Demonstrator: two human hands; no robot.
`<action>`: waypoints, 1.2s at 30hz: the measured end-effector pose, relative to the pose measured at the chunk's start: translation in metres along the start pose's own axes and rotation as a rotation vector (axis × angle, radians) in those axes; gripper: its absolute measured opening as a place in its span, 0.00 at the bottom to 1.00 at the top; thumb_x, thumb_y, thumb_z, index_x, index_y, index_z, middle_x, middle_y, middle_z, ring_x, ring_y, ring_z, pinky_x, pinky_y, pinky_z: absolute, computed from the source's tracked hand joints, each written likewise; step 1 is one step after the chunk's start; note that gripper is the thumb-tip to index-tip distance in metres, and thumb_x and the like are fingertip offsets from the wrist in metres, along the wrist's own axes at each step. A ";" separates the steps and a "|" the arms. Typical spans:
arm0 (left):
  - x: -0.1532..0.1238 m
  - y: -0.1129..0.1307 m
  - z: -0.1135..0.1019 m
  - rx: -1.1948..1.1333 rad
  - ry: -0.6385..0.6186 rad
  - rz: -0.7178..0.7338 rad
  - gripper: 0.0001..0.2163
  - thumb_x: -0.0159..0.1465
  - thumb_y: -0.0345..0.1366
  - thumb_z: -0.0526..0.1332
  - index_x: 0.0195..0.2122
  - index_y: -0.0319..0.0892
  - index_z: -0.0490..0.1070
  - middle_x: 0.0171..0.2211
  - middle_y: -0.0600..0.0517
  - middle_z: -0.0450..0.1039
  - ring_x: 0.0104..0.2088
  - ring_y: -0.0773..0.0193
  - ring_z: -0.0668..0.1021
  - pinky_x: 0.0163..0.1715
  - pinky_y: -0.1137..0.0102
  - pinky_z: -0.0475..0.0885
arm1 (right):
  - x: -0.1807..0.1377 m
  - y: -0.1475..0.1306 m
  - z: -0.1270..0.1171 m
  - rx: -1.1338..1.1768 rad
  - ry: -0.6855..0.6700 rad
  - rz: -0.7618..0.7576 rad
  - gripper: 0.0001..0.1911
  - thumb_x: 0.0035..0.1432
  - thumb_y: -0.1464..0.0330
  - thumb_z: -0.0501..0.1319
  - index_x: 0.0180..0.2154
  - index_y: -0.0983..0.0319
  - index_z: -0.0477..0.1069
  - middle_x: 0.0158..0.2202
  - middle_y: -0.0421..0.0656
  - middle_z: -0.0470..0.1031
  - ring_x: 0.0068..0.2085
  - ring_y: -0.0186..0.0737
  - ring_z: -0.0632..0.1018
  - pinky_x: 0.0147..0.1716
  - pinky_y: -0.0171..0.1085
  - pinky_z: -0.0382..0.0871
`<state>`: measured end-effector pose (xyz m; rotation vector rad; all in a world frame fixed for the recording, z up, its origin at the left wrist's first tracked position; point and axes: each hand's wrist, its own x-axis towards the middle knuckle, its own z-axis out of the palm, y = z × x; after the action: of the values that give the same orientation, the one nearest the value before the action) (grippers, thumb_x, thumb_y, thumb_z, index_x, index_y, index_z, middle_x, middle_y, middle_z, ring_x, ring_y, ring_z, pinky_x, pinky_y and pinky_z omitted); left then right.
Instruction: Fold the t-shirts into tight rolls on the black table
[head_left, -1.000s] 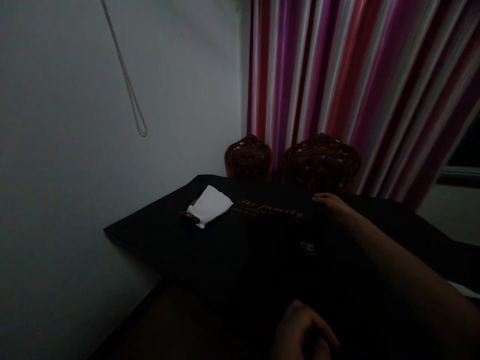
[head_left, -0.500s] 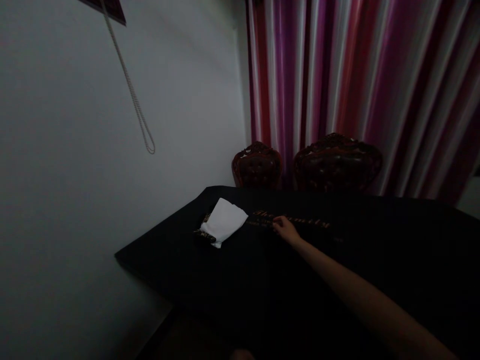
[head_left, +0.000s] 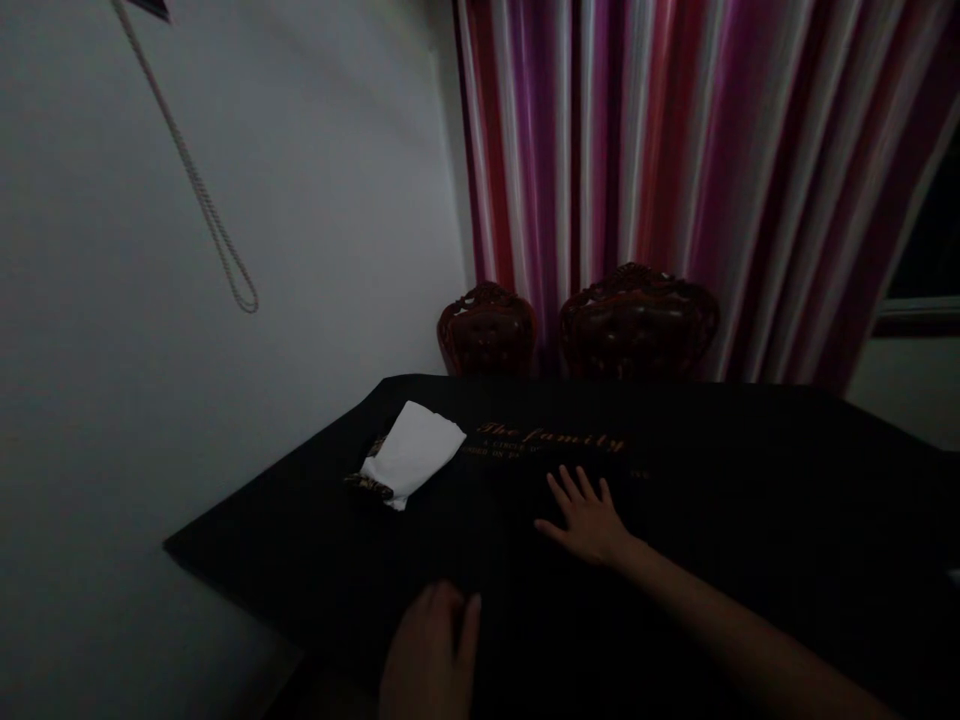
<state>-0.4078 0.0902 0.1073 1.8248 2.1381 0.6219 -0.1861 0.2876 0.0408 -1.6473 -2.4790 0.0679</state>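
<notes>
Dim room; black cloth under both hands: right hand flat, fingers spread; left hand open at near edge.

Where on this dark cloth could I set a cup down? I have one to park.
Free: the black cloth right of the right hand, toward the curtain. Crowded: the far left by the white napkin, and the near edge under the left hand.

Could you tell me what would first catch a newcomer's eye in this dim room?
Probably the striped pink and purple curtain at the back, then the white cloth lying on the black fabric near the wall. The right hand lies flat, fingers spread, on that fabric below its orange lettering; the left hand rests at its near edge.
</notes>
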 end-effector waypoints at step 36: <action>0.139 0.089 0.091 0.248 -0.314 0.625 0.28 0.69 0.42 0.47 0.68 0.37 0.47 0.70 0.45 0.38 0.70 0.54 0.43 0.67 0.52 0.43 | -0.029 0.045 -0.037 0.185 0.223 -0.087 0.29 0.69 0.59 0.40 0.65 0.64 0.56 0.68 0.44 0.52 0.68 0.45 0.49 0.66 0.48 0.42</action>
<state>-0.3132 0.2506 0.0809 2.5496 1.4837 0.1596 -0.1281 0.2769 0.0683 -1.3903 -2.2980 0.0945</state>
